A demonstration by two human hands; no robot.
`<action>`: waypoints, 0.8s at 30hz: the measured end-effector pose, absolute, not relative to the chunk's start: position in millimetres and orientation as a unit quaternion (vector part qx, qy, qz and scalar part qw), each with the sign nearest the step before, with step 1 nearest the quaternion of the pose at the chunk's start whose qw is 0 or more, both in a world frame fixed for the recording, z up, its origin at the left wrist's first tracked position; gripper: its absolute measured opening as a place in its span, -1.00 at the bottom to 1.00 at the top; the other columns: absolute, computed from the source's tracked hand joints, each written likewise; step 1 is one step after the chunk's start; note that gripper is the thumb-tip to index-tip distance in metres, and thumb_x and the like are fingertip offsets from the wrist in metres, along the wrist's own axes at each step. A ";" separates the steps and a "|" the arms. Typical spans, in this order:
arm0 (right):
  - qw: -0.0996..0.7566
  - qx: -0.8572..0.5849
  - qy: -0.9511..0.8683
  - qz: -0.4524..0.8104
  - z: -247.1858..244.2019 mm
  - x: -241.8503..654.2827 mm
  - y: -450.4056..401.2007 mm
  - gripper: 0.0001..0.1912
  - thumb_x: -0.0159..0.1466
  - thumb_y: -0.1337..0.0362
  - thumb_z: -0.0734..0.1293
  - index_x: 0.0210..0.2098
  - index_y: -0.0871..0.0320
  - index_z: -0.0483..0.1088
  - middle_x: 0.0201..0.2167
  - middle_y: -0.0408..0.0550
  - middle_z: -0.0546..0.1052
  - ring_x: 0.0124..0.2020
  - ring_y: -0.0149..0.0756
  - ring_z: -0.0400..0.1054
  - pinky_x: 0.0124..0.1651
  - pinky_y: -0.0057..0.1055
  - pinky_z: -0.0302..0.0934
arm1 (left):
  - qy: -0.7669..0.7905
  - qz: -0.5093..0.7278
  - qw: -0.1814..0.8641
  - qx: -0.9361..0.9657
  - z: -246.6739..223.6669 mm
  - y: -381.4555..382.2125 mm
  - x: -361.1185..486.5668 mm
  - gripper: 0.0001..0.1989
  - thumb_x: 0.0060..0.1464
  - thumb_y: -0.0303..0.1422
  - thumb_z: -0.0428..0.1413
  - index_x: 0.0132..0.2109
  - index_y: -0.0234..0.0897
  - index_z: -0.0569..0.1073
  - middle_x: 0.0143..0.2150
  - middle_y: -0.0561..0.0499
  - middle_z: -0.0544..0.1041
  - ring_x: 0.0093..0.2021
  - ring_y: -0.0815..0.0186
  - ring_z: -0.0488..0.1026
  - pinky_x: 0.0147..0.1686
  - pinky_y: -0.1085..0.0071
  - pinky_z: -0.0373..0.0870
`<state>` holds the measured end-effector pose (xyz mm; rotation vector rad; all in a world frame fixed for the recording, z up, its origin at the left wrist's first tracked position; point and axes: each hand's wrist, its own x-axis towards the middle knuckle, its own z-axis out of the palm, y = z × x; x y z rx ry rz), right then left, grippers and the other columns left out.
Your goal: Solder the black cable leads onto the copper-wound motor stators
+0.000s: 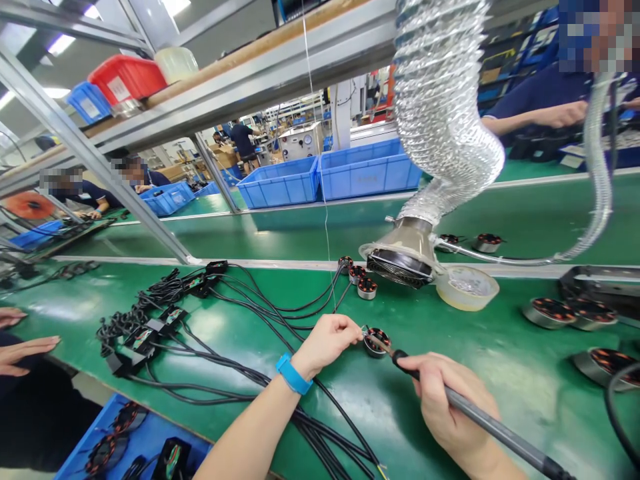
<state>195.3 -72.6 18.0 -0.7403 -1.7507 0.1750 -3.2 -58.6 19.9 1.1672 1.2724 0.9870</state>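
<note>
Pointing forward-left lengthwise: soldering iron (493,425)

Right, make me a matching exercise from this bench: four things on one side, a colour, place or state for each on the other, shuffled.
Column one
1. Wristband
2. Soldering iron
3. Ribbed duct
4. Red bin

Column two
A. Up on the shelf, next to a smaller blue bin
B. Silver and crinkled, hanging over the bench
C. Bright blue
D. Held in the right hand

Pairs: 1-C, 2-D, 3-B, 4-A
</note>
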 end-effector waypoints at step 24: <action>0.584 -0.344 -0.722 0.137 12.0 194.4 -66.5 -0.80 0.41 0.39 0.21 -0.21 0.14 0.48 -0.44 -0.17 0.50 -0.43 -0.45 0.43 -0.27 -0.51 0.31 | 0.542 0.410 0.548 0.487 19.1 -58.8 -3.7 -0.79 -0.01 -0.29 0.15 -0.41 -0.39 0.47 -0.50 0.07 0.38 -0.54 0.50 0.12 -0.53 0.48 -0.05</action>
